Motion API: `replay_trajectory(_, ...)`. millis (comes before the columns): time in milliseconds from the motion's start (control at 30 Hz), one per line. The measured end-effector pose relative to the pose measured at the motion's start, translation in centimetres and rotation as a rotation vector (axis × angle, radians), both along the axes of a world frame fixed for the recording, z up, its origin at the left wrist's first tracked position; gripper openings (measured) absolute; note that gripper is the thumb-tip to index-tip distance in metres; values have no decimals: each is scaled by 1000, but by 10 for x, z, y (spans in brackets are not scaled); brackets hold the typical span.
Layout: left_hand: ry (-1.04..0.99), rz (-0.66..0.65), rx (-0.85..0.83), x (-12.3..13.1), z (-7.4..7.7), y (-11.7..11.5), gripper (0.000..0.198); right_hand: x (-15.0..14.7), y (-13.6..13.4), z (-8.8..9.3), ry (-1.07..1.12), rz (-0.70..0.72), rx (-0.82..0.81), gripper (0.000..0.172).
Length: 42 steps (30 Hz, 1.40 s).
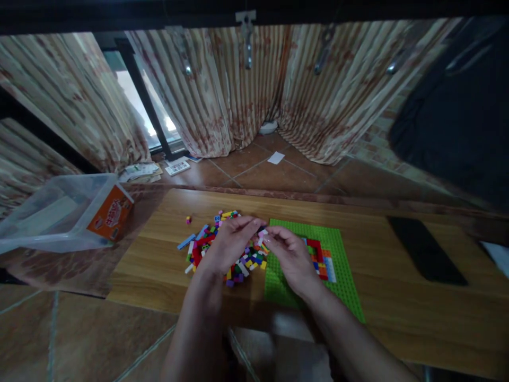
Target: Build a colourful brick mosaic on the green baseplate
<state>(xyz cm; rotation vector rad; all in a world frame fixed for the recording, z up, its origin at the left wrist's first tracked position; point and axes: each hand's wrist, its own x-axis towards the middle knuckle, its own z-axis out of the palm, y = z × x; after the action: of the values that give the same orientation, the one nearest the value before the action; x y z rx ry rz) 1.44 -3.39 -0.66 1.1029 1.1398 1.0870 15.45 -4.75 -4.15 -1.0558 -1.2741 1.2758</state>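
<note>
My left hand [233,241] is over a loose heap of coloured toy bricks [238,269], its thumb and fingers closed in a pinch. What lies in that pinch is mostly hidden. My right hand [292,254] meets it from the right, thumb and fingertips closed on a small whitish toy brick [261,235]. Below my right hand lies a green studded baseplate [342,265]. On the baseplate, partly covered by that hand, sits a built piece of red, orange, blue and white bricks [324,260].
The wooden table [151,249] carries a black flat object [427,249] at the right. One small brick [188,219] lies apart from the heap. A clear plastic bin [59,217] with an orange label stands at the left. Curtains [207,95] hang behind the table.
</note>
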Motion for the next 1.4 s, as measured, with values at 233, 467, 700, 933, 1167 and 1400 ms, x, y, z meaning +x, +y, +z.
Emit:
replay_trajectory(233,-75,-8,-81,4,-1,1,21,1,2,-4,48,-5,-12,20)
replay_trajectory(467,-135,159,-152,1,0,2,20,3,1,-11,-127,-86,14,18)
replay_trajectory(700,-118,171,-174,-5,1,2,18,1,3,-6,155,-81,-176,23)
replay_trajectory(933,42,-98,-98,-1,-4,0,19,2,2,1,232,-111,-249,27)
replay_trajectory(1167,6,-132,-105,-3,-7,0,22,3,0,1,339,-48,-323,29)
replay_trajectory(1400,-65,-73,-129,-3,-7,1,26,3,1,3,553,15,-478,28)
